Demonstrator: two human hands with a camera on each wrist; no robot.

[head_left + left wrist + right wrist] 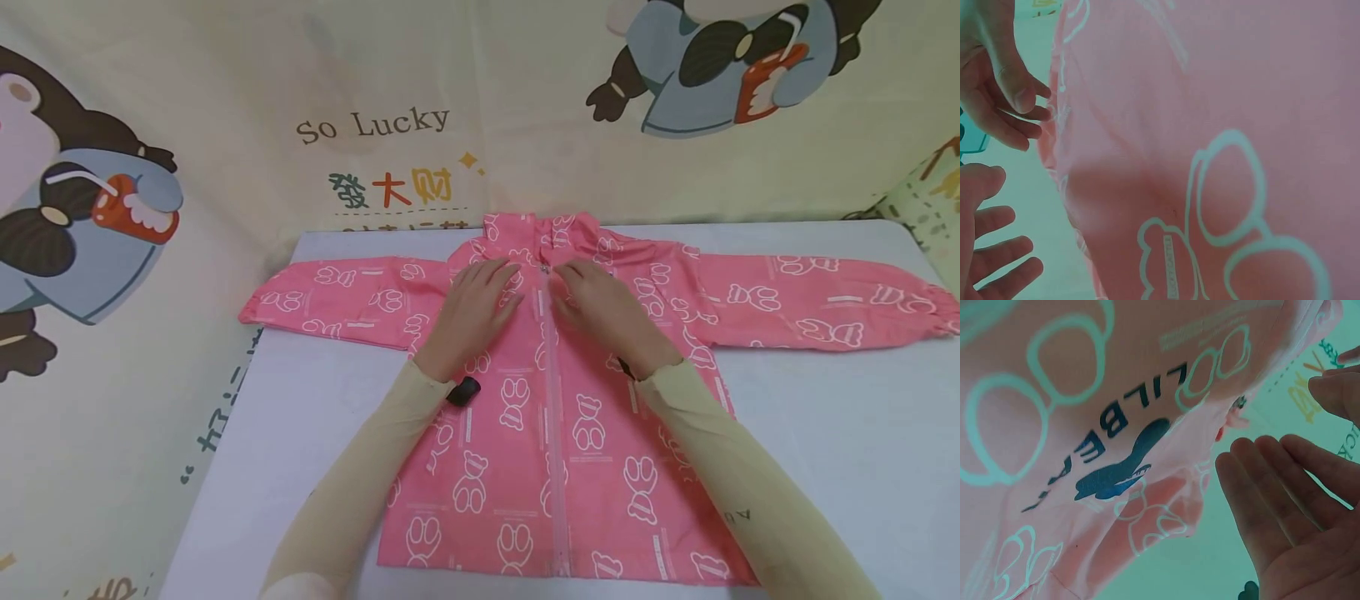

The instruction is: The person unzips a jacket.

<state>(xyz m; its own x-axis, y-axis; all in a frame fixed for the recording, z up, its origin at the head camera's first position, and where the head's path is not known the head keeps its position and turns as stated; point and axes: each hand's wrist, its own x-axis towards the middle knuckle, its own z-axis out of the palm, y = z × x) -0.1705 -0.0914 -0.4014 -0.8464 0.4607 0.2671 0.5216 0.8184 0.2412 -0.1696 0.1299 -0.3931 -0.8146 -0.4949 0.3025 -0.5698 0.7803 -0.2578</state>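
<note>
So we've got a pink jacket with white bear prints lying flat, front up, on the pale worktop. It's zipped shut and both sleeves are spread straight out to the sides, which looks like the way you'd lay it to get it smooth and square. The left sleeve runs out to the worktop's left edge. Behind it all hangs a cartoon cloth backdrop with "So Lucky" printed on it.

Our left hand lies palm down on the jacket's chest just left of the zipper, fingers straight and loosely together, pointing up toward the collar. It holds nothing and seems to just press the cloth flat. The forearm comes in from the lower left in a beige sleeve.

Our right hand mirrors it just right of the zipper, flat, fingers relaxed, tips near the zipper pull. Nothing gripped there either, and the right wrist view shows the fingers straight. The right sleeve reaches almost to the far right edge.
</note>
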